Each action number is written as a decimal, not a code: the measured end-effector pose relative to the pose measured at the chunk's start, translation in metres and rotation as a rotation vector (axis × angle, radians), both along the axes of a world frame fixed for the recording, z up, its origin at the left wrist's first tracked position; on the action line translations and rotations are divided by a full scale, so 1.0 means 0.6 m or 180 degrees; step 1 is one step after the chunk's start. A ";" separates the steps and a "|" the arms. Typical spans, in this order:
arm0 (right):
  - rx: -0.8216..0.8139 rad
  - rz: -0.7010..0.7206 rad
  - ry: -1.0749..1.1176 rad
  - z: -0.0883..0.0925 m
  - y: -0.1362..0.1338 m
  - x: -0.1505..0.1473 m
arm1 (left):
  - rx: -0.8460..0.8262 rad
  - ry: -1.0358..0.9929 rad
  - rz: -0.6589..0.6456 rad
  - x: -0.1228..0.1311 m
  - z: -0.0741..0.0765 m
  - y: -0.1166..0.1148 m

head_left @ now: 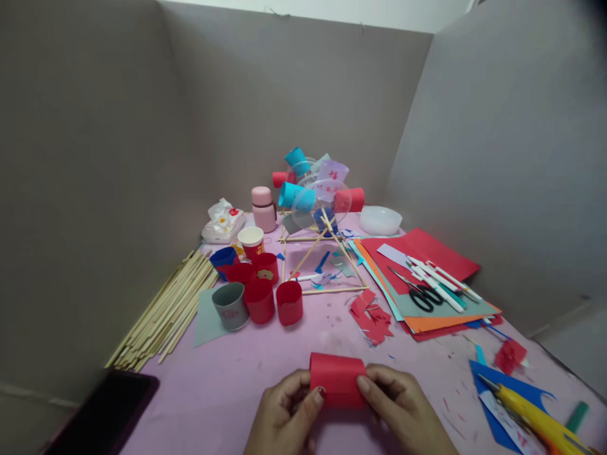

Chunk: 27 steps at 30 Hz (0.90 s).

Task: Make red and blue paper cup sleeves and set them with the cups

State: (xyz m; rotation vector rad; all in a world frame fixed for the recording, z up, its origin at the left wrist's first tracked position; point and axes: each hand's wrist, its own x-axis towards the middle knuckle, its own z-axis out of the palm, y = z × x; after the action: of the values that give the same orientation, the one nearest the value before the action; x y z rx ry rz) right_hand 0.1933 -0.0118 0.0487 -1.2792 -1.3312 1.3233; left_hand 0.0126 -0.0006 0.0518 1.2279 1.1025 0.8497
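Note:
A red paper tube [337, 379] lies sideways between my two hands, low over the pink tabletop. My left hand [291, 407] pinches its left end, thumb in front and fingers behind. At the opposite end, my right hand [396, 398] grips the tube with the thumb pressed on the front. Ahead and to the left stand several paper cups without handles: a grey cup [231, 306], red cups such as this one [259, 301], and a blue cup [224, 261]. Red paper scraps [372, 317] are strewn beyond my right hand.
Bamboo sticks [165, 309] and a dark phone [102, 414] lie left. Behind stands a stick frame [327, 289] bearing a wheel with paper tubes [297, 197]. Right are coloured sheets [443, 249], black-handled scissors [425, 297], pens [439, 287] and a yellow hot glue gun [535, 407]. Grey panels enclose the table.

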 end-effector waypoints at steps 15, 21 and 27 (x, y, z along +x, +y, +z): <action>-0.0387 -0.0153 0.0357 -0.024 0.005 -0.011 | -0.0376 -0.0163 -0.0185 -0.006 -0.006 0.007; -0.0448 -0.0179 0.0413 -0.015 0.006 -0.015 | -0.0423 -0.0142 -0.0184 -0.009 -0.009 0.014; -0.0393 -0.0325 0.0629 -0.018 0.009 -0.015 | -0.0432 0.0016 -0.0249 -0.010 -0.012 0.016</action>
State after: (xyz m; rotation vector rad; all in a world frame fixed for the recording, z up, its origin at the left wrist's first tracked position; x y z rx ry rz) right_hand 0.1842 -0.0066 0.0378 -1.2462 -1.0485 1.4377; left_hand 0.0066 0.0089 0.0449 1.1529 1.0911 0.7016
